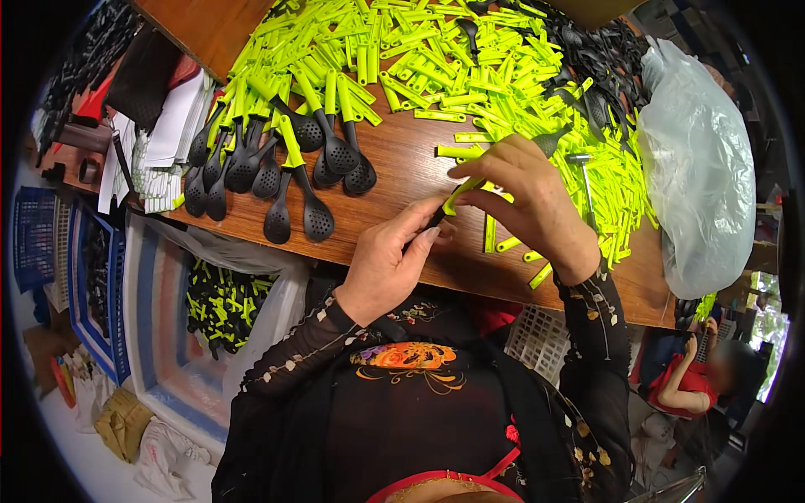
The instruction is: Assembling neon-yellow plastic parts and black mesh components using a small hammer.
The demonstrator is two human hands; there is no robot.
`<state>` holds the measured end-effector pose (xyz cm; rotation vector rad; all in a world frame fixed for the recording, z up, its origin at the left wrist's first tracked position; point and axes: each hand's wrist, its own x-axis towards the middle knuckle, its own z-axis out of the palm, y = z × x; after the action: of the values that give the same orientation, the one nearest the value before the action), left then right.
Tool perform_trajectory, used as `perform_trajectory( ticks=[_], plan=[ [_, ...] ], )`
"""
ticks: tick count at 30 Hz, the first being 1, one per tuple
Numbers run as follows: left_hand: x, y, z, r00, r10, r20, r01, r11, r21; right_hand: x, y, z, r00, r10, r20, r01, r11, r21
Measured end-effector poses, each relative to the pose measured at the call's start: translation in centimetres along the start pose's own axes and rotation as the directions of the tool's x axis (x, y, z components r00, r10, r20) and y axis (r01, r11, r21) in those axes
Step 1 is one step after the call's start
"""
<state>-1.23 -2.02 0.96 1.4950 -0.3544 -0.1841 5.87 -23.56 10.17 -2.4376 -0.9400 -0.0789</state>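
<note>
Over the front edge of the table, my left hand (387,261) is closed around a narrow black utensil piece, mostly hidden by the fingers. A lime-green handle (460,196) meets its upper end, pinched between the thumb and fingers of my right hand (534,204). Just beyond the right fingers lies another green handle (453,152) with a dark end. Black perforated spoons (340,156) with green handles are heaped to the left, heads hanging toward the table edge. Loose green handles (503,92) cover the far and right parts of the table.
A small metal hammer (586,186) lies right of my right hand. Black utensil pieces (599,105) pile up at the far right, beside a translucent plastic bag (700,168). At lower left stands a plastic-lined crate (155,335) with green-and-black pieces. Another person (688,377) sits at right.
</note>
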Motion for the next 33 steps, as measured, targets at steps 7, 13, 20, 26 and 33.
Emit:
perform_trajectory(
  ticks=[7, 13, 20, 26, 33],
  plan=[
    [-1.1, 1.3, -0.5, 0.933, -0.144, 0.329, 0.288, 0.847, -0.446, -1.8, 0.7, 0.0, 0.986, -0.102, 0.133, 0.076, 0.98, 0.184],
    [-0.8, 1.6, -2.3, 0.66, -0.213, 0.721, 0.709, 0.496, -0.502, -3.9, -1.7, 0.6, 0.937, -0.347, -0.041, 0.348, 0.937, 0.035],
    [-2.1, -0.5, -0.6, 0.701, -0.323, 0.636, 0.704, 0.456, -0.544, -4.1, -0.7, 0.7, 0.982, -0.181, 0.047, 0.173, 0.974, 0.143],
    [-1.2, 0.1, -0.1, 0.842, -0.444, 0.305, 0.538, 0.665, -0.519, -0.8, 7.0, 2.7, 0.971, 0.073, -0.228, -0.097, 0.99, -0.098],
    [-0.7, -0.5, -0.9, 0.862, -0.488, 0.135, 0.47, 0.673, -0.57, 1.9, 9.5, 3.6, 0.996, -0.083, 0.025, 0.083, 0.83, -0.552]
  ],
)
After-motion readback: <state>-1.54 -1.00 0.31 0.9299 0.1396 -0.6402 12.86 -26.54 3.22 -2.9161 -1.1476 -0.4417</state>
